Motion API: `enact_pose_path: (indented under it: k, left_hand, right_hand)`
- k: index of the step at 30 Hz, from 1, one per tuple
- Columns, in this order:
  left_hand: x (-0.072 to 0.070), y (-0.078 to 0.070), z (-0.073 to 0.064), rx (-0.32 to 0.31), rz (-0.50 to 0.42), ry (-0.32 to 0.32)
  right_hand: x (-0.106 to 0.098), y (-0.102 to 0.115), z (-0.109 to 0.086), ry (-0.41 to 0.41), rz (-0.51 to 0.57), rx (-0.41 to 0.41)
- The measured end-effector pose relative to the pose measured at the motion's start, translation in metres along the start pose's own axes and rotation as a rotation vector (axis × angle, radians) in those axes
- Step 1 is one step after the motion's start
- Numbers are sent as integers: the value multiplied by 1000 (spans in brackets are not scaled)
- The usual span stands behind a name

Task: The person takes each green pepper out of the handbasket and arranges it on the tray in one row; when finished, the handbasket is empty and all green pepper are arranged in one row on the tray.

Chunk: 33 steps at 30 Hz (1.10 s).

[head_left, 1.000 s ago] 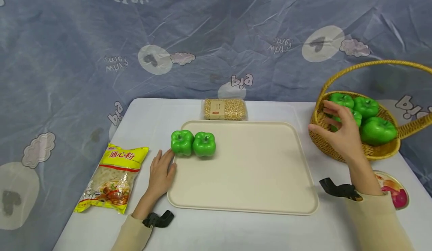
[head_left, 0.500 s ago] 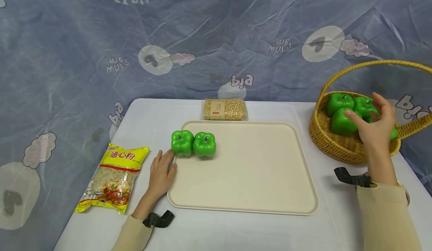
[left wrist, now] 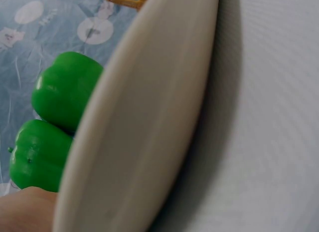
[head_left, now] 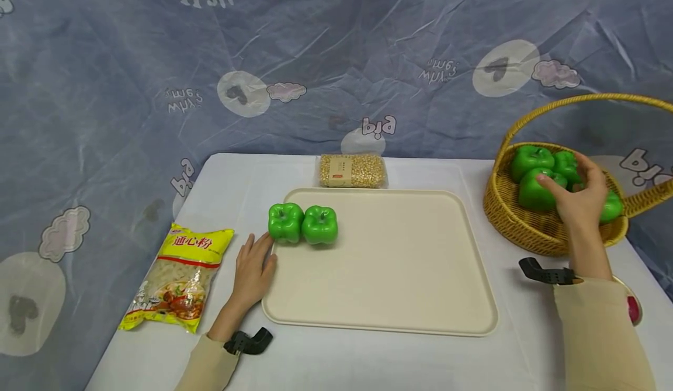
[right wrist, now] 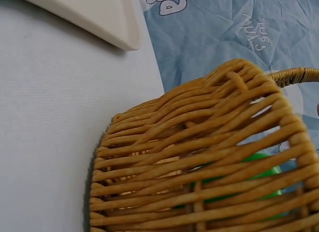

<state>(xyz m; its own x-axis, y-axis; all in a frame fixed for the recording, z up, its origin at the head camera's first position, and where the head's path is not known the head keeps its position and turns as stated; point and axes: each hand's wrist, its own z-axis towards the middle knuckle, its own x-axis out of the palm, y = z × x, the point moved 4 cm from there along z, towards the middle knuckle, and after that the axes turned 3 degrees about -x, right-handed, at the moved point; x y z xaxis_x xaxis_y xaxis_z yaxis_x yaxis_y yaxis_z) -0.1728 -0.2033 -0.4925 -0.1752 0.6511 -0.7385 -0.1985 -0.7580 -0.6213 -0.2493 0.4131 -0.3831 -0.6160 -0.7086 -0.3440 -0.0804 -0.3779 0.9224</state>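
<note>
My left hand (head_left: 253, 271) lies at the left rim of a cream tray (head_left: 389, 262), fingers extended, fingertips right by a green bell pepper (head_left: 285, 222). Another green bell pepper (head_left: 319, 225) stands beside it on the tray. My right hand (head_left: 580, 198) reaches into a wicker basket (head_left: 520, 230) with thumb and fingers spread apart. Its thumb overlaps the front green bell pepper (head_left: 535, 190), and its fingers are beside a pepper behind (head_left: 565, 164). More peppers sit in the basket, one partly behind the hand. In the right wrist view, the basket wall (right wrist: 199, 157) hides the fingers.
A yellow pasta bag (head_left: 181, 277) lies left of the tray. Behind the tray is a pack of yellow grains (head_left: 363, 170). The basket's tall handle (head_left: 594, 96) arches over the peppers. A round lid (head_left: 633, 309) shows partly behind the right sleeve.
My right hand has moved right across the basket, away from its left side, then slightly back left and down among the peppers. The left hand and the tray's peppers stay put.
</note>
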Motion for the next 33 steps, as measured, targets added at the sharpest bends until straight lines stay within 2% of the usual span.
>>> enact_pose_path:
  k: [10, 14, 20, 24, 30, 33]
  left_hand:
    - [-1, -2, 0, 24, 4, -12]
    - [-2, -2, 0, 17, -1, -12]
    - [-2, -2, -1, 15, 0, -8]
    - [-2, -2, -1, 17, -4, -14]
    - [-1, -1, -1, 6, 4, -6]
    - [0, -1, -1, 7, 10, -3]
  right_hand:
    - [7, -14, 2, 106, -11, 121]
    - [10, -15, 4, 161, -49, 106]
    - [13, -18, 7, 228, -186, 38]
    - [14, -18, 8, 258, -234, 3]
    - [15, -18, 6, 328, -315, -6]
    - [14, -18, 4, 327, -339, -4]
